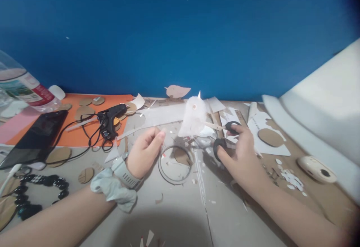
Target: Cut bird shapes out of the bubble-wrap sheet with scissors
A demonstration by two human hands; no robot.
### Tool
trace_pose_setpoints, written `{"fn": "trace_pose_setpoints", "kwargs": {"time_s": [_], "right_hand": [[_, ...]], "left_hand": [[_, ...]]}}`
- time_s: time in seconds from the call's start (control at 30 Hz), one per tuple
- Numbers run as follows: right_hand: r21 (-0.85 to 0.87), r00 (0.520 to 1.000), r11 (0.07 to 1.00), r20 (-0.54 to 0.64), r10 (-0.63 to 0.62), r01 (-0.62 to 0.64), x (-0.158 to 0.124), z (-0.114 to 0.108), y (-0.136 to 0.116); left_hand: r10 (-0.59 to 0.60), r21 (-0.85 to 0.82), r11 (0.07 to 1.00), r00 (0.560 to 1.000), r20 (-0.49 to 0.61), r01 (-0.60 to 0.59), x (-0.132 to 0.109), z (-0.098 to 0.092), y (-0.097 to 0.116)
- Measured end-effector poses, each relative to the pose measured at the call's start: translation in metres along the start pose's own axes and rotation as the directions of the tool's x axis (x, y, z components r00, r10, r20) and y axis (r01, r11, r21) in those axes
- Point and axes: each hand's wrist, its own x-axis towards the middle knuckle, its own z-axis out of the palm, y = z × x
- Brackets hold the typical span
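My right hand grips a pair of scissors by their black handles, the blades spread apart. The blades reach toward a white bird-shaped piece with a pointed tip on its head. Left of it, my left hand is closed, thumb pressed against the curled forefinger; anything held there is too small to make out. Between the hands a thin grey ring lies flat on the table. Behind the white piece, a pinkish bird cutout stands near the blue wall.
At the left, a black glue gun with its looping cord rests on orange paper, near a phone and a plastic bottle. A beaded bracelet lies in front. Paper scraps and a cream-coloured device are at right.
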Motion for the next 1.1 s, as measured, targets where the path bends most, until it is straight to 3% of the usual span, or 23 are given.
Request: {"fn": "trace_pose_setpoints", "kwargs": {"time_s": [0.17, 0.3, 0.37, 0.43, 0.5, 0.57, 0.7, 0.9, 1.0, 1.1], "right_hand": [[-0.125, 0.992, 0.984, 0.037, -0.120, 0.124, -0.002, -0.002, -0.004], [-0.194, 0.979, 0.960, 0.060, -0.196, 0.204, -0.005, -0.002, -0.005], [-0.195, 0.981, 0.961, 0.042, -0.189, 0.194, -0.005, -0.002, -0.006], [-0.178, 0.989, 0.973, 0.041, -0.141, 0.146, -0.003, -0.003, -0.006], [-0.152, 0.995, 0.984, 0.044, -0.085, 0.091, -0.001, -0.003, -0.007], [-0.134, 0.997, 0.989, 0.049, -0.051, 0.058, 0.000, -0.004, -0.008], [-0.130, 0.998, 0.991, 0.055, -0.030, 0.037, 0.001, -0.004, -0.012], [-0.106, 0.996, 0.994, 0.083, 0.035, -0.026, 0.000, -0.007, -0.016], [-0.096, 0.996, 0.994, 0.078, 0.052, -0.044, 0.000, -0.007, -0.016], [-0.072, 0.996, 0.997, 0.081, 0.043, -0.038, -0.001, -0.006, -0.015]], "left_hand": [[-0.062, -0.029, 0.998, 0.998, -0.030, 0.061, -0.001, -0.001, -0.006], [0.021, -0.049, 0.998, 0.993, -0.120, -0.027, -0.001, -0.003, -0.008], [0.087, 0.105, 0.992, 0.975, -0.202, -0.067, 0.003, -0.007, -0.010], [0.219, 0.392, 0.915, 0.937, -0.273, -0.100, 0.011, -0.015, -0.014], [0.335, 0.649, 0.735, 0.938, -0.092, -0.199, 0.021, -0.025, -0.020], [0.349, 0.784, 0.567, 0.936, 0.049, -0.252, 0.031, -0.035, -0.026], [0.278, 0.910, 0.364, 0.956, 0.095, -0.197, 0.039, -0.048, -0.031], [0.363, 0.928, 0.247, 0.914, 0.180, -0.280, 0.035, -0.046, -0.026], [0.456, 0.945, 0.208, 0.880, 0.135, -0.253, 0.032, -0.043, -0.022], [0.548, 0.940, 0.251, 0.834, 0.059, -0.231, 0.030, -0.042, -0.020]]}}
